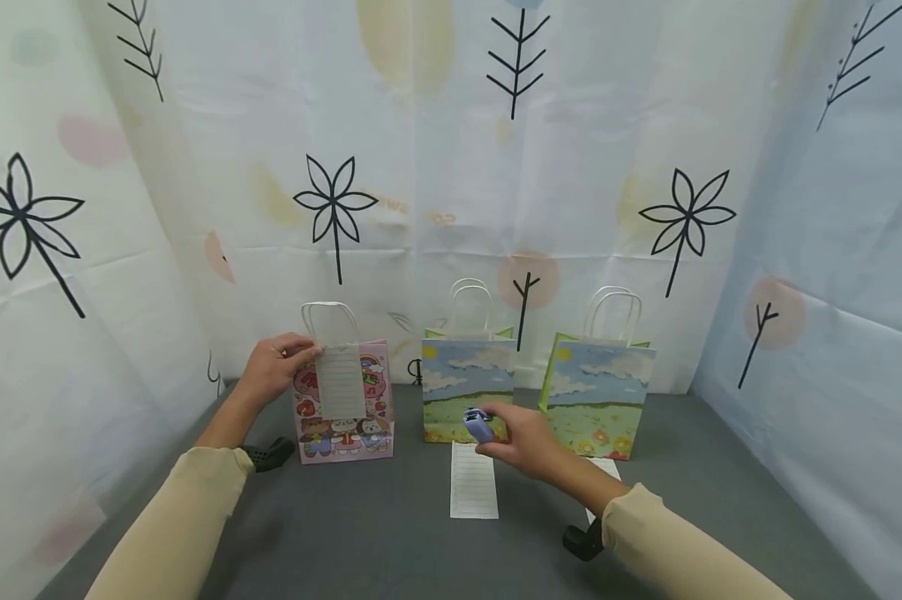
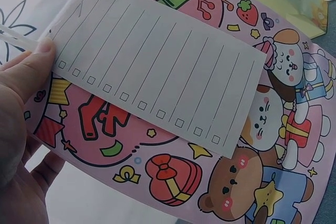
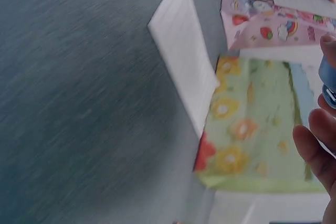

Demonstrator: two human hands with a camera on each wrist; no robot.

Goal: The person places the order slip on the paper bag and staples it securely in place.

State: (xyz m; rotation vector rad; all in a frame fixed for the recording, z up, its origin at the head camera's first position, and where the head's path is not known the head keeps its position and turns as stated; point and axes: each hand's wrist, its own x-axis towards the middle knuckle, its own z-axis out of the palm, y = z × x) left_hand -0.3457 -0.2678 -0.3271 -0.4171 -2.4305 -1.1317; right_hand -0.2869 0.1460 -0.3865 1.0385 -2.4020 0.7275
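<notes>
At the left, a pink gift bag with cartoon animals stands upright, white handles up. A lined checklist slip with small boxes lies over its front. My left hand pinches the slip to the bag's top edge, thumb on the paper, other fingers behind. My right hand grips a small blue stapler in front of the middle meadow-print gift bag. Only part of the stapler shows at the right wrist view's edge.
Another meadow-print bag stands at the right. One lined slip lies before the middle bag; another slip is partly hidden by my right arm. A printed cloth backdrop encloses the grey table.
</notes>
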